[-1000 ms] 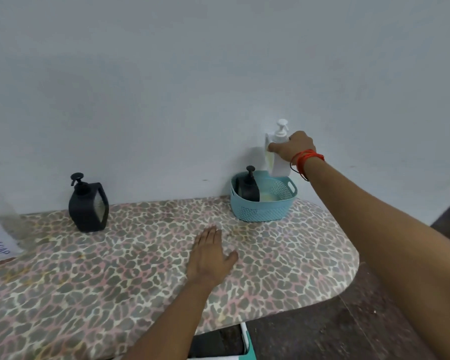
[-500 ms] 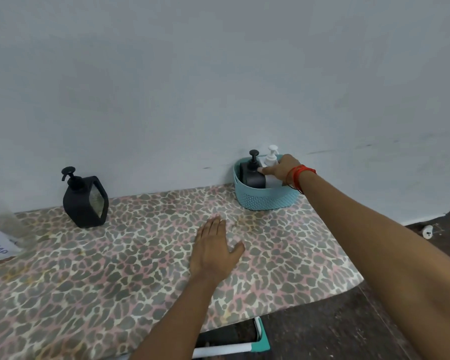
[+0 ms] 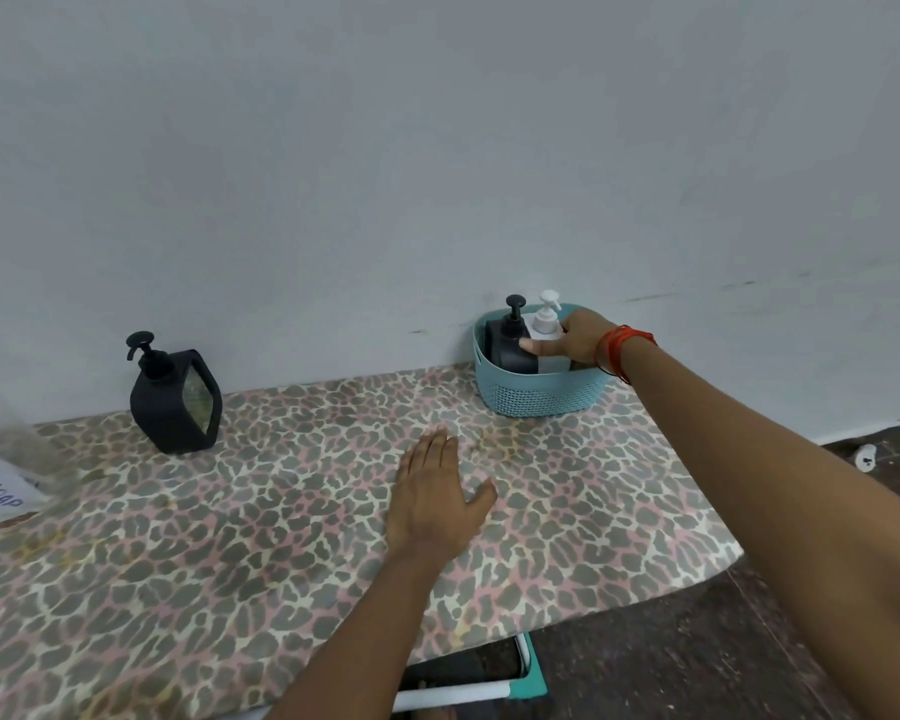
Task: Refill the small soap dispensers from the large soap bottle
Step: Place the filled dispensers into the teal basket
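Observation:
A teal basket [image 3: 541, 394] stands against the wall at the table's back right. Inside it are a black pump dispenser [image 3: 510, 340] and a white pump dispenser [image 3: 546, 324], both upright. My right hand [image 3: 572, 337] is wrapped around the white dispenser's body inside the basket. Another black dispenser [image 3: 175, 400] with a clear window stands alone at the back left. The large clear soap bottle [image 3: 6, 470] with a handwritten label is cut off at the left edge. My left hand [image 3: 435, 498] lies flat on the table, fingers apart.
The table [image 3: 230, 537] has a leopard-print cover and a rounded right end. A grey wall runs right behind it. Dark floor lies to the right, with a small white object [image 3: 866, 456] on it. A white and teal frame [image 3: 489, 688] shows under the front edge.
My right hand has lowered the white dispenser from above the basket down into it, beside the black one. My left hand stayed flat on the table.

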Demonstrator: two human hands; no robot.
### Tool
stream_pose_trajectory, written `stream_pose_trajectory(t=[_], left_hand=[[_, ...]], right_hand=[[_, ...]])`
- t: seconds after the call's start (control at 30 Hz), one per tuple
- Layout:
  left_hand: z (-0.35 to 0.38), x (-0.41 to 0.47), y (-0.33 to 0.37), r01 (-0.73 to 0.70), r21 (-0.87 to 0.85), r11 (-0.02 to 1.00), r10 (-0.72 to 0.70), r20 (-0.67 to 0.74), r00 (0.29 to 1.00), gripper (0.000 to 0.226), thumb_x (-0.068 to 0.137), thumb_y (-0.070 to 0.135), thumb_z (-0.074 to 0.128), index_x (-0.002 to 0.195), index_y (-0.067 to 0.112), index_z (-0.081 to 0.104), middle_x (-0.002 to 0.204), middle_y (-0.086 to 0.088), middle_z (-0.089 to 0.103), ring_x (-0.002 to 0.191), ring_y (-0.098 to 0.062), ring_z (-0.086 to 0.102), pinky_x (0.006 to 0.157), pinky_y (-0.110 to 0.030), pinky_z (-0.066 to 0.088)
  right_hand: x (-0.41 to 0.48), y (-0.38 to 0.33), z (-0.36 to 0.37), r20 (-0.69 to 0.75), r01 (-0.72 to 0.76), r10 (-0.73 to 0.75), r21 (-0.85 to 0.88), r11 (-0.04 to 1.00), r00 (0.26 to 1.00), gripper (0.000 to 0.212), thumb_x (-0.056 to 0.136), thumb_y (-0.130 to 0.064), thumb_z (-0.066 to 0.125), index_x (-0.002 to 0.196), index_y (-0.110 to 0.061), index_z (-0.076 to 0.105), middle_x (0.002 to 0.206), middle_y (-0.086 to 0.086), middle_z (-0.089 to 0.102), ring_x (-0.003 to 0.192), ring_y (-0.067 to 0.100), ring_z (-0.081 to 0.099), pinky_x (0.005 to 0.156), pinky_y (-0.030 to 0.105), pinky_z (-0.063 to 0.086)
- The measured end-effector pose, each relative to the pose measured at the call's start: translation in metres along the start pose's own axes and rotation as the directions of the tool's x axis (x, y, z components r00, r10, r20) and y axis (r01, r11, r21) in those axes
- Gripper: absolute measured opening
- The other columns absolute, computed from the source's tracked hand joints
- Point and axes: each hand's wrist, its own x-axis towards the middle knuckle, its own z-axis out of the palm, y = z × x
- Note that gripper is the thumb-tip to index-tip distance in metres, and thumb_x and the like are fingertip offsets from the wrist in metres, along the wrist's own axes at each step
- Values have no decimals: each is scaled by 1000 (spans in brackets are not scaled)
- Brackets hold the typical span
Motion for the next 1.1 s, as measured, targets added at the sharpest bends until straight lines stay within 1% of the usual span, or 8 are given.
stream_pose_trajectory(t=[0.2,0.33,0.47,0.6,0.67,0.73,0.9,1.1], left_hand=[[3,1,-2,0,-2,1000,0,3,1000,88,94,69,34,162,15,21,170,-1,16,157,-17,11,129,-37,5],[4,2,-1,1,4,1000,-1,1,1000,88,93,70,33,162,15,21,170,-1,17,157,-17,11,129,-38,5],[-1,1,0,8,-4,1000,-8,24,1000,87,95,68,36,162,15,21,170,-2,16,158,-17,10,129,-38,6],[-16,-1,0,3,-60,998,3,95,996,87,96,64,46,162,14,20,171,-2,14,158,-16,9,129,-36,6],[-25,-6,-6,14,-72,997,-5,115,993,88,96,64,49,162,14,20,171,-3,14,158,-17,10,129,-37,6],[-38,-17,-21,44,-62,997,-38,88,995,88,96,64,48,162,13,19,171,-5,15,158,-19,11,129,-39,6],[-84,-57,-104,141,-11,990,-141,21,990,89,97,63,47,162,11,17,171,-7,14,158,-21,11,129,-38,5],[-127,-102,-207,288,-21,957,-289,-54,956,88,97,63,49,162,10,19,170,-7,18,158,-21,12,129,-38,8]], right_hand=[[0,3,5,-33,5,-8,-102,995,999,66,69,-59,83,101,-5,67,98,13,70,95,31,66,87,44,57],[-11,-5,3,-49,14,-26,-246,969,998,56,78,-63,72,89,-9,59,81,6,60,81,27,57,68,32,41],[-33,-17,5,-97,-8,-20,-280,960,995,56,80,-63,70,95,-11,54,80,4,57,80,23,54,60,29,37],[-66,-30,9,-373,-42,16,-64,997,928,62,78,-54,79,113,-8,58,100,6,60,95,25,58,74,31,42],[-84,-38,18,-509,-5,41,72,997,860,51,85,-42,74,120,-8,59,110,8,67,104,28,62,78,30,44],[-100,-52,32,-547,57,17,118,991,837,36,89,-31,69,118,-11,63,106,7,72,105,27,64,82,28,44],[-116,-115,82,-375,135,-79,125,983,924,30,88,-26,69,114,-10,66,100,6,73,103,26,66,90,28,47],[-104,-235,175,-56,227,-226,11,974,973,66,86,-53,70,127,-2,58,125,15,64,115,31,61,93,37,49]])
